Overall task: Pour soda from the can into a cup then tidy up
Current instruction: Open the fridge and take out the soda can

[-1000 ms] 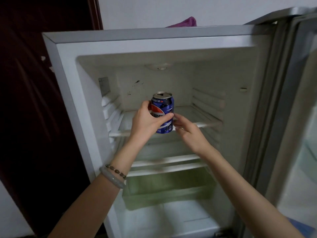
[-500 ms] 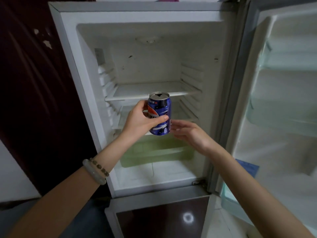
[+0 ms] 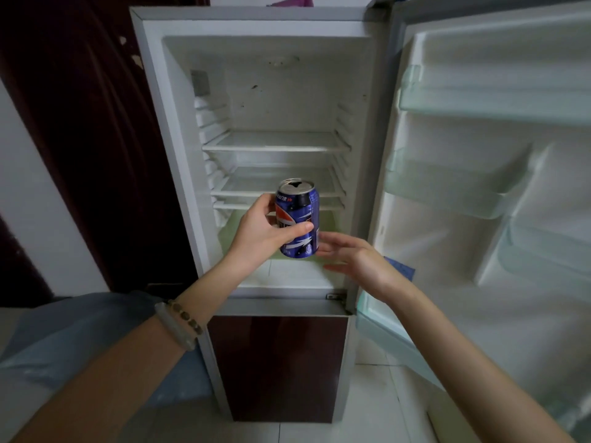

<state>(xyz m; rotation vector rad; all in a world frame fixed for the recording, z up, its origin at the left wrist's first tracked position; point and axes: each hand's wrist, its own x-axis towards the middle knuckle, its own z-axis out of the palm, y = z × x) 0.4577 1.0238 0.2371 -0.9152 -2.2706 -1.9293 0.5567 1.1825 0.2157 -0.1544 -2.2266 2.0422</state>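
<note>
A blue soda can (image 3: 300,215) with an open top stands upright in the air in front of the open fridge (image 3: 275,91). My left hand (image 3: 262,231) is wrapped around its left side, thumb across the front. My right hand (image 3: 355,260) hovers just right of the can's base, fingers spread and stretched toward it, holding nothing; whether the fingertips touch the can is unclear. No cup is in view.
The fridge's glass shelves (image 3: 275,143) are bare, with a green drawer (image 3: 233,228) below. Its door (image 3: 499,174) is swung wide at the right. A dark red lower door (image 3: 278,366) sits beneath, a dark wooden door (image 3: 80,123) stands at the left.
The can has come out of the fridge, off the shelf, toward me and lower. My right hand followed beside it. The view has pulled back, showing the whole fridge.
</note>
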